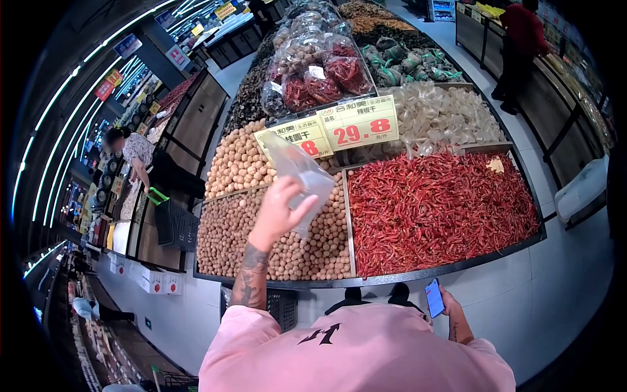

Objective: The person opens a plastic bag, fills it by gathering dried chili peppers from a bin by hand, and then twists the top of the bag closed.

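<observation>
My left hand (284,208) is raised over the display bin with its fingers closed on a clear plastic bag (305,171). The bag hangs in front of the yellow price signs and hides part of one. Below that hand lie round brown dried longans (320,255), loose in their compartment. To their right, dried red chillies (444,209) fill a wide compartment. Down by my right side, my right hand (452,306) grips a smartphone (434,297) with its screen lit.
A price sign (359,124) stands mid-bin, with bagged red chillies (320,81) behind it. A shopping basket (281,310) is on the floor by the bin. At left, a person (147,157) stands by another basket (176,225); a person in red (522,39) is at upper right.
</observation>
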Demonstrator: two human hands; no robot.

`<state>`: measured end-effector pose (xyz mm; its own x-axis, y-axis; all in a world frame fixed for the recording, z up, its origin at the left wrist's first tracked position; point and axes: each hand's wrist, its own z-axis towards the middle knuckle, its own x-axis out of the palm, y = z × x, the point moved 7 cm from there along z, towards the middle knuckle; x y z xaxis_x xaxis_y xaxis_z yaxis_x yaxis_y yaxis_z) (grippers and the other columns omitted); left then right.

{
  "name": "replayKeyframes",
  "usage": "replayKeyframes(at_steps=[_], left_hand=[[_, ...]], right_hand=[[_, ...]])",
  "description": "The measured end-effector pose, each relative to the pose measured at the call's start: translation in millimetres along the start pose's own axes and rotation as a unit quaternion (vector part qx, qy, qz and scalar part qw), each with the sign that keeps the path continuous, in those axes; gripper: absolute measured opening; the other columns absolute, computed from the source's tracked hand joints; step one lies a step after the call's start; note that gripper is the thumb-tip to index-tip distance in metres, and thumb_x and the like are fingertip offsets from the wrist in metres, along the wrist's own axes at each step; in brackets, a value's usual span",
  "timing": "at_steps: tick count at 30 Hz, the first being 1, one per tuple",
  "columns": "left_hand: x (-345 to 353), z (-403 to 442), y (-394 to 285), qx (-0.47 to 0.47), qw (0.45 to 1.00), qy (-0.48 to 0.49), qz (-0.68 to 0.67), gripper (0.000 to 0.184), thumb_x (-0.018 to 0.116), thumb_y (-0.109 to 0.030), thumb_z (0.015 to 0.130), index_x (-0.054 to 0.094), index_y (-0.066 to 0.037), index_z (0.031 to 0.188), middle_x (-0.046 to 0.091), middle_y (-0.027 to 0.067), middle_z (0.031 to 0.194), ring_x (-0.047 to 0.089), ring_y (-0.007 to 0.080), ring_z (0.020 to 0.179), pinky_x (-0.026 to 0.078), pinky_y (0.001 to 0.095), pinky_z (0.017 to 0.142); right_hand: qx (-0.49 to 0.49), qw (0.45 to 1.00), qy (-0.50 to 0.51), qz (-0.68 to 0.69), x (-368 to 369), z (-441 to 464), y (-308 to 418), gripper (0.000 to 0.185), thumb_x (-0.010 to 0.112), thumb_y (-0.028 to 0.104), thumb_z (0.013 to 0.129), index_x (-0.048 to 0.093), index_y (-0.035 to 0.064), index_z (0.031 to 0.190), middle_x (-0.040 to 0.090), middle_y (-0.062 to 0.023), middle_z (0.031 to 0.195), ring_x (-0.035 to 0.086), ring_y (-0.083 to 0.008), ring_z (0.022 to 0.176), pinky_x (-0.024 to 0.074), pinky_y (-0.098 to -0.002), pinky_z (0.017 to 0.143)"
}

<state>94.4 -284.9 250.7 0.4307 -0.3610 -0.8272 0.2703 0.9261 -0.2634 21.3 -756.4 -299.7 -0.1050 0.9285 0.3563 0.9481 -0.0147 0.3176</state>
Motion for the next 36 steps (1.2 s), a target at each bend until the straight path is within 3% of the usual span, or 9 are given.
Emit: replayKeyframes(at_steps=[3,6,11,14,15,17,21,28,36], left_hand=[[128,-51,56,-0.120,0.898,0.424,0.010,0.045,0.052,-0.035,0.100,0.070,0.004,0.088,0.070,0.0187,0.088,0.068,0.0279,0.084,0.051,0.0397,0.079],[-11,-1,138,-0.316,0.936,0.154,0.024,0.035,0.065,-0.031,0.095,0.075,0.002,0.094,0.070,0.0086,0.072,0.063,0.0120,0.062,0.051,0.0275,0.059],[-261,33,5,-0.013,0.887,-0.457,0.063,0.016,0.072,0.002,0.085,0.071,0.003,0.101,0.072,0.0095,0.092,0.066,0.0128,0.078,0.053,0.0256,0.073],[-143,26,-20,0.080,0.922,-0.327,0.189,0.023,0.071,0.010,0.077,0.070,-0.001,0.097,0.070,0.0090,0.089,0.066,0.0190,0.082,0.054,0.0294,0.076],[-46,26,6,-0.005,0.993,-0.106,0.045,0.021,0.070,0.007,0.076,0.071,-0.002,0.095,0.069,0.0128,0.089,0.068,0.0242,0.081,0.054,0.0328,0.075],[107,-59,65,-0.016,0.960,0.278,-0.003,0.013,0.070,0.001,0.077,0.071,0.001,0.090,0.068,0.0136,0.086,0.068,0.0263,0.081,0.054,0.0342,0.074],[42,-4,49,-0.111,0.987,0.111,-0.036,0.016,0.066,0.004,0.078,0.072,0.000,0.092,0.063,0.0083,0.081,0.061,0.0168,0.069,0.051,0.0274,0.066],[-37,54,-1,-0.014,0.998,-0.061,-0.008,0.016,0.060,0.006,0.078,0.069,0.002,0.091,0.060,0.0067,0.083,0.059,0.0132,0.072,0.048,0.0247,0.066],[32,4,19,-0.107,0.994,0.030,-0.024,0.017,0.075,-0.010,0.084,0.065,0.003,0.081,0.058,0.0040,0.073,0.054,0.0098,0.064,0.044,0.0225,0.061]], right_hand=[[0.011,0.999,-0.035,-0.039,-10,19,-16,0.064,0.028,0.057,0.103,0.054,0.0052,0.130,0.066,-0.0139,0.110,0.066,-0.0304,0.099,0.0543,-0.0478,0.084],[0.003,0.994,-0.086,-0.065,-13,44,-26,0.065,0.030,0.059,0.102,0.055,0.0059,0.130,0.065,-0.0121,0.111,0.064,-0.0264,0.098,0.0533,-0.0429,0.086],[-0.018,0.997,-0.071,-0.037,12,36,-13,0.069,0.031,0.062,0.100,0.050,0.0059,0.136,0.064,-0.0112,0.116,0.063,-0.0253,0.095,0.0523,-0.0396,0.083],[-0.036,0.994,-0.094,-0.031,3,41,-21,0.066,0.030,0.063,0.100,0.054,0.0094,0.130,0.064,-0.0085,0.110,0.062,-0.0237,0.097,0.0512,-0.0385,0.085],[-0.032,0.995,-0.093,-0.033,0,45,-26,0.066,0.030,0.063,0.100,0.054,0.0094,0.130,0.064,-0.0085,0.110,0.062,-0.0237,0.097,0.0512,-0.0385,0.085],[-0.056,0.998,-0.041,0.007,4,47,-27,0.066,0.031,0.063,0.100,0.053,0.0094,0.132,0.063,-0.0077,0.111,0.062,-0.0227,0.097,0.0502,-0.0374,0.086],[-0.065,0.995,0.065,0.038,-13,65,-67,0.065,0.034,0.063,0.099,0.053,0.0086,0.130,0.062,-0.0071,0.109,0.061,-0.0219,0.096,0.0501,-0.0371,0.085],[-0.095,0.994,0.029,0.037,-6,53,-27,0.066,0.045,0.066,0.094,0.056,0.0091,0.128,0.064,-0.0048,0.107,0.062,-0.0189,0.093,0.0510,-0.0345,0.084],[-0.147,0.973,0.070,0.163,2,-8,-11,0.057,0.042,0.052,0.100,0.053,0.0060,0.131,0.067,-0.0109,0.110,0.067,-0.0253,0.098,0.0544,-0.0401,0.087]])
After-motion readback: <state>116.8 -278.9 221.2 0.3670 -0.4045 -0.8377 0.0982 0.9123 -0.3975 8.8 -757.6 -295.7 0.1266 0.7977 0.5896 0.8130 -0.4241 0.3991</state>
